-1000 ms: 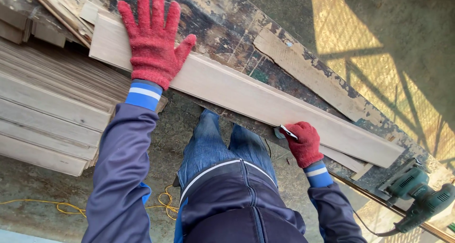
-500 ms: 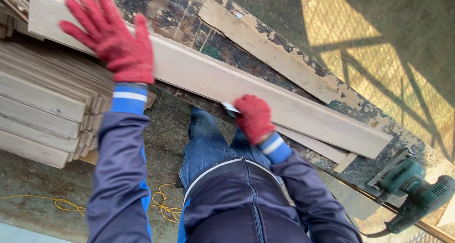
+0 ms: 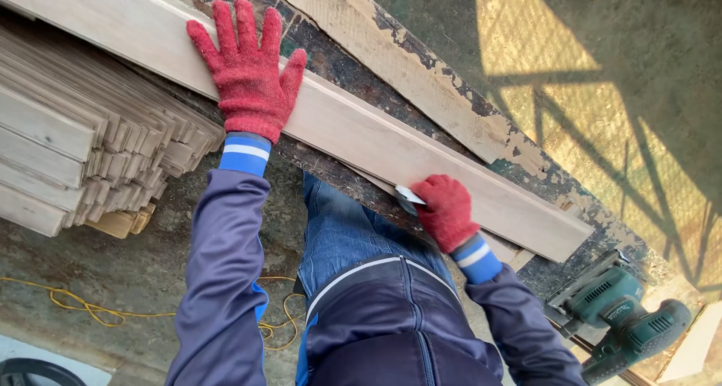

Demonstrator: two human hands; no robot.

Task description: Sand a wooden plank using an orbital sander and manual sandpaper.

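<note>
The left hand [image 3: 252, 81], fingers spread, presses flat on the pale plank [image 3: 361, 134] to steady it across the scarred worktop [image 3: 338, 66]. The right hand [image 3: 445, 210] pinches a small blade-like scraper [image 3: 410, 198] against the plank's near edge, placed to work that edge.

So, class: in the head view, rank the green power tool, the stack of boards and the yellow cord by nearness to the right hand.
1. Green power tool, lower right of the right hand.
2. Yellow cord, on the ground, lower left.
3. Stack of boards, far left.
</note>
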